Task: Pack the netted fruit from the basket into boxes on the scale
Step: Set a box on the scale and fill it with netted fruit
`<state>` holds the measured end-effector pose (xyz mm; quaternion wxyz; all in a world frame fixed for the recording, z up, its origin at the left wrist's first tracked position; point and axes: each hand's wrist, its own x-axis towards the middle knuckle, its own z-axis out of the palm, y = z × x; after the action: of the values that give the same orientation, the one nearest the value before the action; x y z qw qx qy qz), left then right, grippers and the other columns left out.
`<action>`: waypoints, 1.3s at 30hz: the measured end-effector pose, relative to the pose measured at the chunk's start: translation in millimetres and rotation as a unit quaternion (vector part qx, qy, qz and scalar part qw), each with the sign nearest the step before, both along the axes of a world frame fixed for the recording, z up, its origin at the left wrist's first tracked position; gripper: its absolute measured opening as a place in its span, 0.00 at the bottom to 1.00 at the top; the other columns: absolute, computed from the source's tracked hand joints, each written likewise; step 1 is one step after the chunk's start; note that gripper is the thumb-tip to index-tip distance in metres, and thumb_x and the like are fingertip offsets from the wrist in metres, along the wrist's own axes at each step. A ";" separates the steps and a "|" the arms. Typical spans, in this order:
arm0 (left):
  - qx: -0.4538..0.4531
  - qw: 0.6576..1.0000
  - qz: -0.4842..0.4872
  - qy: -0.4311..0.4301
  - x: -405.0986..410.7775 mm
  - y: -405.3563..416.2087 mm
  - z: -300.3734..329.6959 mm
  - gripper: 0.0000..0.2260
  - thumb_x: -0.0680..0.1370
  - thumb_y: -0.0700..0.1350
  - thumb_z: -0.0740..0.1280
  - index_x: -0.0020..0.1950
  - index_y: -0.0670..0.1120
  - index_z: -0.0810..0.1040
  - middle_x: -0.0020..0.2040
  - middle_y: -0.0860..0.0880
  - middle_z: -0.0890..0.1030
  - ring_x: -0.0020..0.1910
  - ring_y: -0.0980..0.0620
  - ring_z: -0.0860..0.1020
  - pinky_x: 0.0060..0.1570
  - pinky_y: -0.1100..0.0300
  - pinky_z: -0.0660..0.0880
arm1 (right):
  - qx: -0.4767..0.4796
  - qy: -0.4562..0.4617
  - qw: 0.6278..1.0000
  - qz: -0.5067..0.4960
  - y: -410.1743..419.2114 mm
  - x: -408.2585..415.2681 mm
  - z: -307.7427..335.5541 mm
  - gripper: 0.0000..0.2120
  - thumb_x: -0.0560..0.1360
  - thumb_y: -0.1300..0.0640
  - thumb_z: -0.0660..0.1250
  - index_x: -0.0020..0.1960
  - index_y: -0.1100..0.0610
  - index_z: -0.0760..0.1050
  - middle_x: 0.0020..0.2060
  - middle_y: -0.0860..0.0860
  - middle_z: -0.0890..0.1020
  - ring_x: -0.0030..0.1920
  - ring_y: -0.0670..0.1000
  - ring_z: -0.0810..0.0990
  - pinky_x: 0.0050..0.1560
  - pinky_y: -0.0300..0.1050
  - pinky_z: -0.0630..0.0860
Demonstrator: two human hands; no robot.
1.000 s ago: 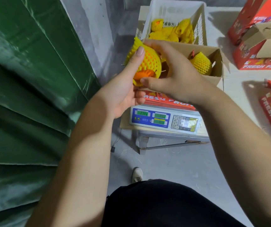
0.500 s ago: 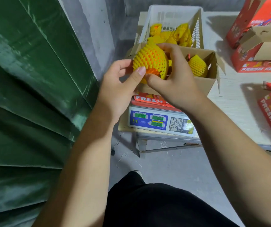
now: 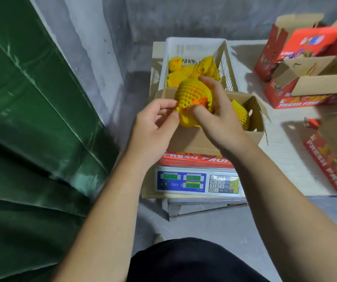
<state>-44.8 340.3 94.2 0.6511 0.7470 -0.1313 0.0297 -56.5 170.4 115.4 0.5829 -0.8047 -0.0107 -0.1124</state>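
- At the far left hangs a green tarp [image 3: 31,123]; it plays no part in our packing.
- Our left hand [image 3: 155,123] pinches the loose edge of the yellow foam net between thumb and fingertips, just at the near-left side of the netted fruit [image 3: 192,98].
- We hold that fruit over the left end of the open cardboard box [image 3: 194,139], which sits on the scale [image 3: 196,183]. Orange skin shows through a gap in the net.
- Our right hand [image 3: 218,117] is curled round the fruit's right side, thumb pressed on the front.
- Deeper in the box, to the right, lies another netted fruit [image 3: 241,115]. Behind the box, the white basket [image 3: 224,58] holds more.
- Red printed boxes [image 3: 306,64] stand open on the table to the right.
- Risks, as we judge them: pulling the net too hard could tear it or slide it off, leaving skin bare to bruise. Letting the fruit drop rather than setting it down could jolt the scale or knock its neighbour. Leaning our wrists on the box rim would falsify the weight. The display digits are too blurred for us to read.
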 end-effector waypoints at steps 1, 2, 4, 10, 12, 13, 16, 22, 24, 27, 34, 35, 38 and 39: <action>0.002 1.000 -0.024 0.011 6.2 1.4 3.6 0.09 0.80 0.48 0.69 0.56 0.61 0.82 0.53 0.60 0.86 0.56 0.58 0.83 0.56 0.60 0.80 | 0.049 0.029 0.998 0.012 0.9 5.5 -0.3 0.30 0.74 0.45 0.69 0.75 0.44 0.67 0.64 0.46 0.79 0.62 0.45 0.79 0.65 0.55 0.79; 0.010 0.998 -0.052 0.022 12.0 3.7 7.3 0.10 0.80 0.45 0.67 0.56 0.59 0.83 0.53 0.59 0.86 0.55 0.60 0.83 0.55 0.63 0.79 | 0.083 0.044 0.996 0.010 2.3 11.2 -0.7 0.30 0.74 0.40 0.69 0.74 0.41 0.68 0.64 0.47 0.79 0.63 0.45 0.80 0.63 0.51 0.79; 0.040 0.994 -0.093 0.031 23.1 8.6 11.7 0.12 0.81 0.43 0.65 0.55 0.59 0.83 0.52 0.60 0.86 0.52 0.62 0.83 0.51 0.70 0.78 | 0.061 0.005 0.997 -0.042 5.4 21.1 -1.4 0.27 0.74 0.37 0.71 0.70 0.43 0.71 0.61 0.44 0.81 0.59 0.40 0.80 0.55 0.38 0.79; 0.116 0.992 -0.004 0.048 61.0 15.8 -5.8 0.13 0.82 0.43 0.64 0.58 0.61 0.81 0.56 0.61 0.83 0.58 0.63 0.80 0.60 0.59 0.78 | -0.200 0.025 0.979 0.024 -9.1 51.4 -11.3 0.34 0.78 0.49 0.73 0.80 0.52 0.64 0.77 0.50 0.69 0.77 0.47 0.66 0.77 0.49 0.65; 0.132 0.990 -0.002 0.055 69.9 18.2 -13.9 0.12 0.83 0.45 0.65 0.61 0.60 0.81 0.57 0.61 0.83 0.58 0.62 0.80 0.59 0.59 0.78 | -0.235 0.061 0.968 0.070 -18.7 58.1 -12.0 0.31 0.79 0.49 0.72 0.79 0.53 0.67 0.77 0.49 0.70 0.77 0.46 0.66 0.78 0.48 0.64; 0.140 0.989 -0.007 0.053 74.6 18.3 -16.9 0.12 0.83 0.46 0.65 0.61 0.61 0.81 0.57 0.63 0.82 0.58 0.63 0.79 0.57 0.61 0.78 | -0.234 0.060 0.968 0.066 -22.3 61.4 -12.4 0.28 0.80 0.49 0.71 0.77 0.52 0.70 0.75 0.49 0.73 0.76 0.46 0.69 0.75 0.48 0.67; 0.167 0.985 -0.012 0.042 90.0 13.2 -21.1 0.12 0.83 0.46 0.65 0.59 0.63 0.81 0.55 0.66 0.82 0.56 0.68 0.79 0.51 0.69 0.73 | -0.205 0.063 0.976 0.030 -29.1 76.3 -12.7 0.21 0.82 0.49 0.68 0.74 0.49 0.73 0.70 0.48 0.78 0.70 0.49 0.75 0.69 0.50 0.73; 0.224 0.973 -0.048 0.033 136.4 -13.6 -14.3 0.10 0.84 0.48 0.65 0.60 0.63 0.80 0.54 0.69 0.82 0.55 0.72 0.78 0.50 0.68 0.74 | -0.241 0.055 0.966 0.077 -51.3 133.2 -10.3 0.18 0.82 0.52 0.67 0.72 0.51 0.75 0.66 0.48 0.80 0.64 0.49 0.79 0.65 0.51 0.76; 0.257 0.963 -0.073 0.041 164.8 -26.8 -6.2 0.10 0.84 0.48 0.65 0.60 0.62 0.80 0.54 0.67 0.81 0.54 0.70 0.78 0.51 0.65 0.76 | -0.276 0.066 0.954 0.099 -71.5 162.2 -6.8 0.19 0.82 0.53 0.66 0.73 0.52 0.74 0.67 0.49 0.80 0.65 0.50 0.78 0.63 0.48 0.75; 0.282 0.954 -0.095 0.042 220.3 -49.9 3.3 0.09 0.84 0.47 0.65 0.61 0.58 0.82 0.54 0.64 0.83 0.52 0.67 0.80 0.53 0.64 0.77 | -0.313 0.104 0.936 0.120 -114.2 211.8 -9.8 0.21 0.82 0.51 0.67 0.74 0.52 0.73 0.67 0.50 0.80 0.62 0.51 0.79 0.60 0.46 0.74; 0.505 0.851 -0.143 0.025 357.7 -106.6 -48.8 0.13 0.84 0.44 0.63 0.66 0.50 0.82 0.65 0.51 0.83 0.61 0.51 0.81 0.58 0.54 0.77 | -0.429 0.264 0.847 0.171 -178.6 350.9 -96.6 0.31 0.82 0.47 0.66 0.81 0.52 0.61 0.72 0.57 0.74 0.68 0.60 0.76 0.65 0.53 0.75; 0.546 0.822 -0.160 0.032 373.7 -113.9 -60.2 0.14 0.85 0.44 0.63 0.68 0.49 0.81 0.68 0.49 0.81 0.64 0.48 0.79 0.61 0.52 0.77 | -0.452 0.286 0.825 0.181 -180.3 366.1 -112.9 0.31 0.81 0.47 0.66 0.81 0.52 0.60 0.73 0.58 0.72 0.68 0.62 0.75 0.66 0.57 0.75; 0.637 0.730 -0.213 0.124 414.0 -136.4 -90.2 0.18 0.86 0.46 0.61 0.76 0.45 0.75 0.77 0.43 0.73 0.74 0.42 0.72 0.70 0.51 0.72 | -0.481 0.315 0.797 0.186 -182.8 402.5 -157.1 0.31 0.81 0.48 0.65 0.80 0.53 0.59 0.77 0.60 0.64 0.72 0.68 0.71 0.67 0.63 0.74; 0.649 0.714 -0.215 0.154 424.3 -144.3 -98.8 0.20 0.87 0.48 0.61 0.77 0.44 0.73 0.78 0.42 0.71 0.74 0.41 0.71 0.70 0.50 0.71 | -0.473 0.314 0.805 0.173 -183.1 411.3 -169.8 0.31 0.82 0.49 0.65 0.81 0.54 0.58 0.79 0.60 0.61 0.73 0.70 0.68 0.68 0.64 0.72</action>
<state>379.5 196.0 -4.6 0.0066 0.9318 -0.1727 -0.3191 354.8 -12.7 -54.4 0.1110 -0.9569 -0.0182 0.2679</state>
